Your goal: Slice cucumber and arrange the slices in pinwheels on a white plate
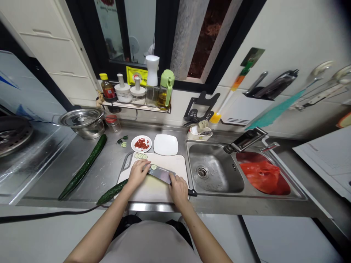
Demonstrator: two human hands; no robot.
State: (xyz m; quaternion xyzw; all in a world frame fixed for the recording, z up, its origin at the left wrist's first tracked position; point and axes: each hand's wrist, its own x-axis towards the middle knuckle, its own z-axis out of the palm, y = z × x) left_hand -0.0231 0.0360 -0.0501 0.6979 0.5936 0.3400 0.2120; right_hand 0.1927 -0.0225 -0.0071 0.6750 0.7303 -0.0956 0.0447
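Note:
My right hand is wrapped round a kitchen knife with a broad blade, its black handle end sticking out to the right. A pale cucumber slice sits on the blade near its far left end. My left hand is closed, fingertips close to that end of the blade, over the cut end of a cucumber that runs out left under my wrist. What the fingers press on is partly hidden. Below lies a white cutting board, where several overlapping cucumber slices rest at the upper left.
Behind the board stand a plate of chopped red pieces and a white square plate. A whole cucumber and a lidded steel pot are to the left. At right is the sink, with a red bag in its side bowl.

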